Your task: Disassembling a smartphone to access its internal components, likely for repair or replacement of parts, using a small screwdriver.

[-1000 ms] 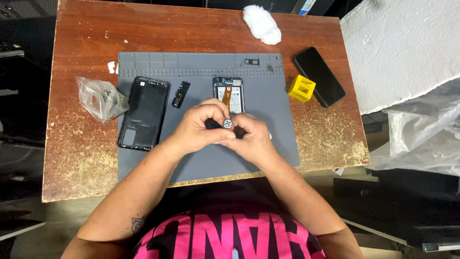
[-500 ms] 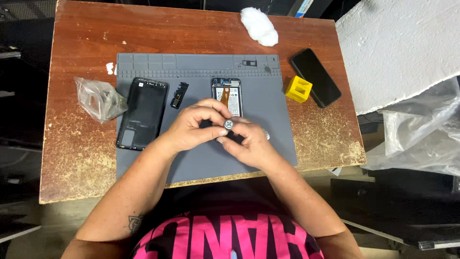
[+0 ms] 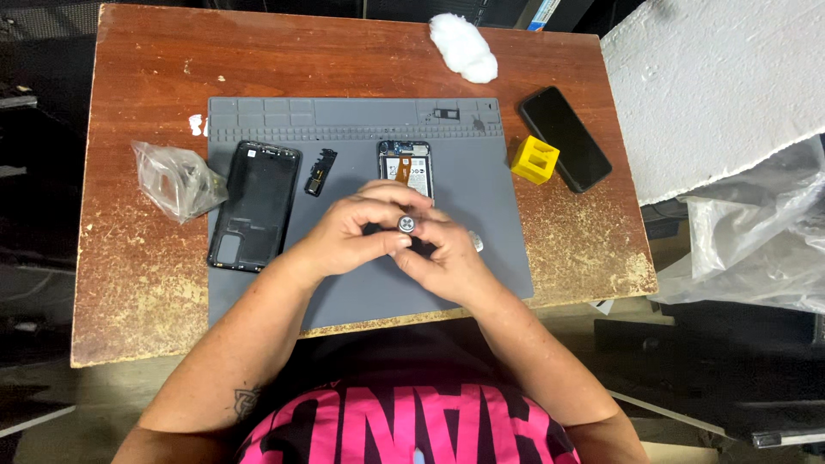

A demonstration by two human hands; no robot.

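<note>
Screwdriver [image 3: 406, 226] — silver cap up, pinched by fingers of left hand [image 3: 357, 234] and right hand [image 3: 447, 258], over opened phone [image 3: 406, 167]; unscrewing step, next needs steady downward pressure.

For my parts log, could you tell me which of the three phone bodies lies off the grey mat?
The intact black phone, on bare wood beside the yellow block.

**A worn wooden tabletop in a dim, cluttered corner**

The reddish-brown tabletop [image 3: 146, 283] is scuffed, its finish flaking pale along the left and right edges. Around it the floor [image 3: 39, 258] lies in deep shadow. To the right stands a white foam block [image 3: 713, 86], with crumpled clear plastic sheeting [image 3: 756, 241] just below it. Light falls evenly from above.
</note>
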